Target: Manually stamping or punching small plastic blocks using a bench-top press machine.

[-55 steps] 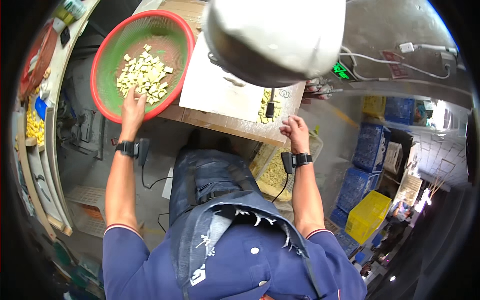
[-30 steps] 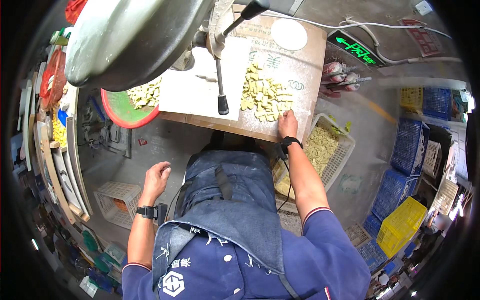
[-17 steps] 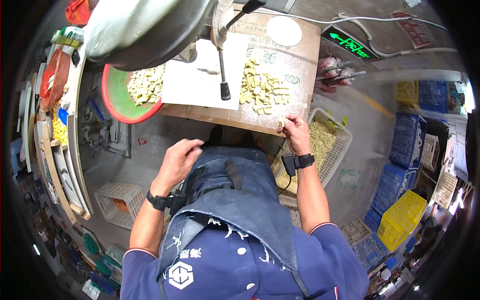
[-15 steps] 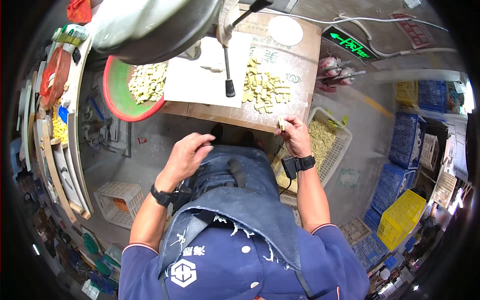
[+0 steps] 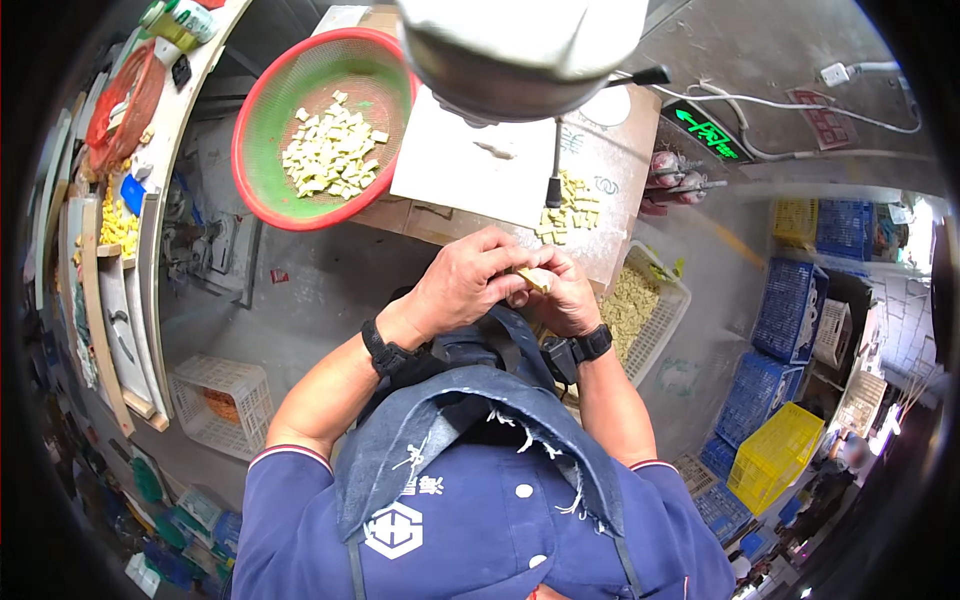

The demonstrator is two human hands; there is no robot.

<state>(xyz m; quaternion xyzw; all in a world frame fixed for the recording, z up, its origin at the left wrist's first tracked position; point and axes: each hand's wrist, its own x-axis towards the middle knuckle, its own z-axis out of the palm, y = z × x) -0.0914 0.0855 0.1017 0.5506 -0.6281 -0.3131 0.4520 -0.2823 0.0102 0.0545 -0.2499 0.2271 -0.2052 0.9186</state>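
Just in front of the table's near edge, my left hand (image 5: 450, 285) and my right hand (image 5: 572, 298) meet. Between their fingertips is a small yellow-green block (image 5: 536, 280), pinched from both sides; the fingers partly cover it. Beyond the hands, a pile of similar blocks (image 5: 572, 208) lies on the cardboard-topped table (image 5: 625, 165), next to a white board (image 5: 450, 170). Many more pale blocks (image 5: 335, 150) lie in the round red-rimmed basket (image 5: 240, 150) at the far left.
A white machine (image 5: 520, 60) with a black-tipped lever (image 5: 556, 190) overhangs the board. Right of the table stands a pale crate (image 5: 668, 315) of blocks. Blue crates (image 5: 785, 310) and a yellow crate (image 5: 772, 455) line the right side; a shelf (image 5: 150, 290) runs along the left.
My left hand has moved right and forward to join the right hand at the small block. The head view has shifted, bringing more of the red-rimmed basket into sight.
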